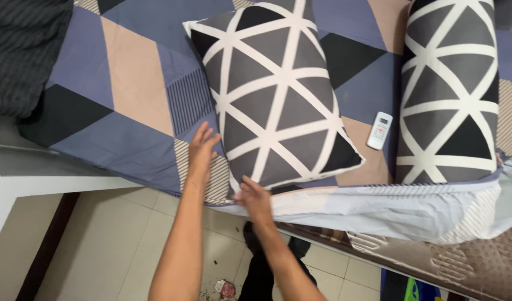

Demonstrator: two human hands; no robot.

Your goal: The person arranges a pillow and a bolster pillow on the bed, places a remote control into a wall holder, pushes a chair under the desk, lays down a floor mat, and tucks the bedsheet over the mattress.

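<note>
The grey, black and white triangle-pattern pillow (275, 95) lies flat on the bed, w/ its near corner right at the bed's edge. The left hand (202, 149) rests flat on the blue, tan and black patchwork bed sheet (133, 89), just beside the pillow's left side, fingers spread wide & holding nothing. The right hand (255, 199) is at the pillow's bottom edge, fingers loosely bent; it's a bit blurry, so I can't tell if it pinches the pillow or just touches it.

What could go wrong, I think:
- The pillow sits close to the edge. A hard tug or push could slide it off onto the tiled floor (122, 239), which has little bits of dirt on it.
- The sheet hangs loose & crumpled along the bed's front. Pulling the pillow may drag the sheet more & bunch it up.
- A small white remote control (379, 130) lies between the pillow & the long round bolster w/ the same triangle pattern (448, 89). A fast swing of the pillow could knock it off the bed, and it might break.
</note>
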